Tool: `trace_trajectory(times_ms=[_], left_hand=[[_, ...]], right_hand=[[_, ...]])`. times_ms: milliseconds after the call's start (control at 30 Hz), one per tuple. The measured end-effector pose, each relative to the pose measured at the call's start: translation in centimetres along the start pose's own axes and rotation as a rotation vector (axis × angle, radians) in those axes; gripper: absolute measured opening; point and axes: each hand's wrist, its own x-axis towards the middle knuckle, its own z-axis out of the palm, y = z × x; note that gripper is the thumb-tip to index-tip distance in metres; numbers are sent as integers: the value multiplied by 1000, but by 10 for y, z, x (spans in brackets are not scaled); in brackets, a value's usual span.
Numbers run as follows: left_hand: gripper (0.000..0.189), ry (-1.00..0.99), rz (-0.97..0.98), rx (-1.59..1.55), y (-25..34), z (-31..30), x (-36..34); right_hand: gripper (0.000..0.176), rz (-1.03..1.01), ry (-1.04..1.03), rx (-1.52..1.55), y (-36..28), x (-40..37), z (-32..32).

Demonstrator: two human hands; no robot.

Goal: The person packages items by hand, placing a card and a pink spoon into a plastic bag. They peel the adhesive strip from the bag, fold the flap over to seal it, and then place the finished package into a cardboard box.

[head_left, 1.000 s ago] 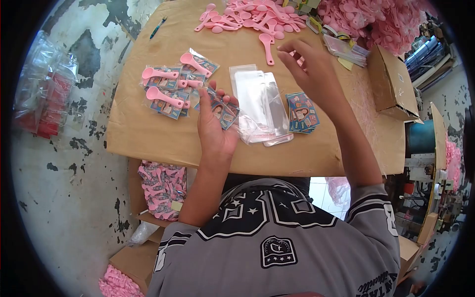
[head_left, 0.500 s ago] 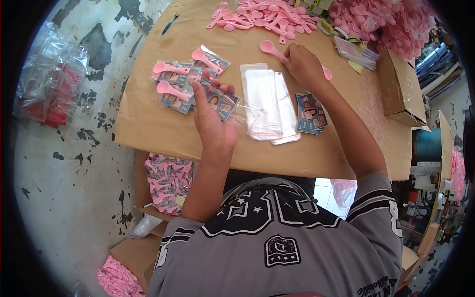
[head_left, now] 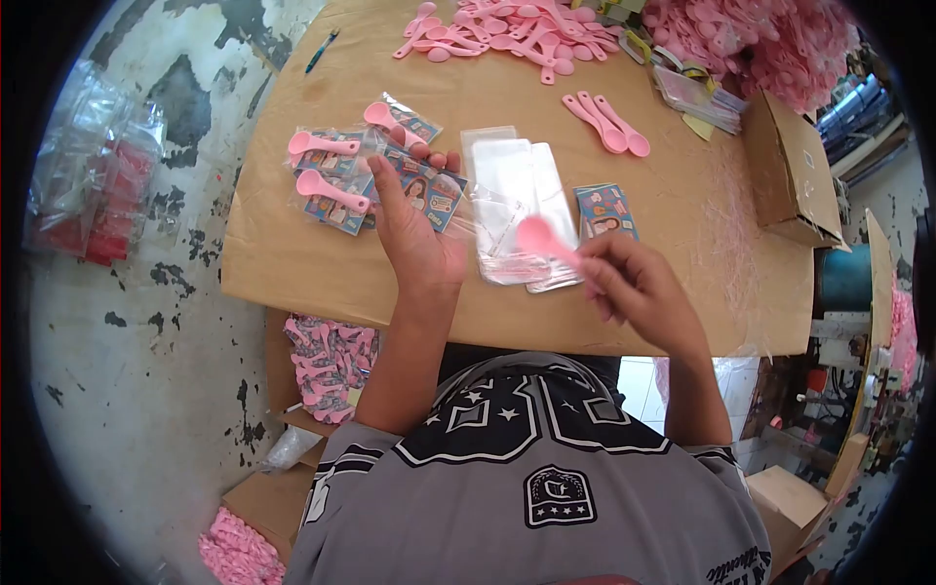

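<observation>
My left hand (head_left: 414,234), palm up, has its fingers and thumb closed on a clear plastic bag with a printed card (head_left: 434,198) inside. My right hand (head_left: 639,283) pinches the handle of a pink measuring spoon (head_left: 538,237), slightly blurred, its bowl pointing left above the lower end of the clear bags (head_left: 504,180). A stack of printed cards (head_left: 606,207) is just beyond that hand, partly covered by it. Bagged cards with pink spoons (head_left: 331,188) lie beside my left fingers. Three loose pink spoons (head_left: 609,129) rest farther back on the table.
A heap of pink spoons (head_left: 517,31) covers the table's back, and a larger bagged heap (head_left: 751,44) stands at back right. A cardboard box (head_left: 795,171) sits on the right edge. A pen (head_left: 322,51) lies back left. Below the table is a box of packed spoons (head_left: 327,366).
My right hand has come from the loose spoons towards me, bringing one pink spoon over the clear bags. My left hand still holds the bagged card, nearly in place.
</observation>
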Motion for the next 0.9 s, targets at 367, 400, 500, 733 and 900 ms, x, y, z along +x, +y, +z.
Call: trace_trajectory(times_ms=[367,400,500,733,900], left_hand=[[54,-142,-105,122,-13,16,-28],[56,-126,-123,134,-13,19,-31],[58,-121,-217,89,-18,20,-39],[56,-141,-375,61,-28,27,-53],[48,-191,-481,0,-34,24,-51]], right_hand=[[32,-180,12,276,13,4,31],[32,-168,-9,333,10,4,30],[29,-154,32,381,12,9,31],[29,-331,273,259,34,27,52],[40,-340,301,302,43,32,50]])
